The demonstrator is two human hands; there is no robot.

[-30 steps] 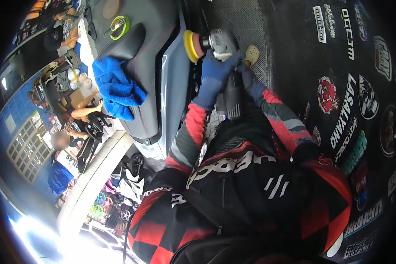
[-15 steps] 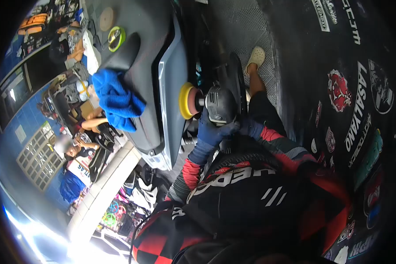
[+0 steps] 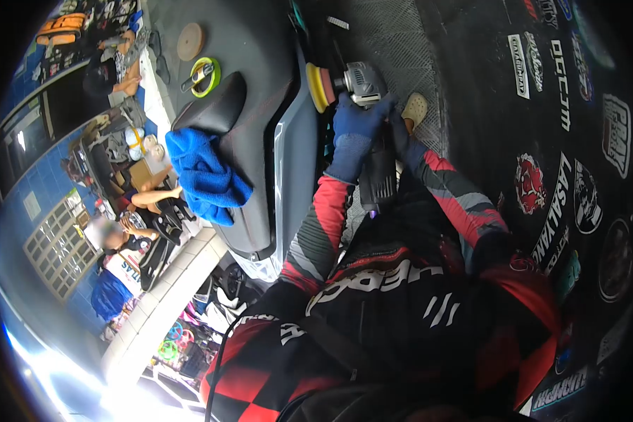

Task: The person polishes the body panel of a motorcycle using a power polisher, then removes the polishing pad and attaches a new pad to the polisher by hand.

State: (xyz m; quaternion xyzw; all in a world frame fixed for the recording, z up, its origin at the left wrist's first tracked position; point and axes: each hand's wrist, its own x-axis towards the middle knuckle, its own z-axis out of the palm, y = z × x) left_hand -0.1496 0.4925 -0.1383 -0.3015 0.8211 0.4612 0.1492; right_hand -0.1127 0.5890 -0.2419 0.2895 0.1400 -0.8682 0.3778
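Observation:
A black and grey polisher [image 3: 364, 83] with a yellow and reddish foam pad [image 3: 321, 87] is in both my hands. My left hand [image 3: 357, 130], in a dark blue glove, is closed around it just behind the head. My right hand [image 3: 399, 130], gloved too, is closed on its far side, its fingers partly hidden. The pad faces the blue-grey side panel [image 3: 297, 151] of a motorcycle and seems to touch it. A blue cloth [image 3: 205, 176] lies across the black motorcycle seat [image 3: 264, 49].
On the seat sit a round tan pad [image 3: 190, 42] and a green roll of tape [image 3: 205, 77]. A person [image 3: 130, 243] sits beyond a tiled ledge [image 3: 169, 295]. Someone's foot in a cream clog [image 3: 415, 109] rests on the textured floor. A stickered black wall [image 3: 499, 105] stands at right.
Both hands have carried the polisher forward along the side panel, away from my body. My arms are stretched out further, and the camera view has shifted slightly.

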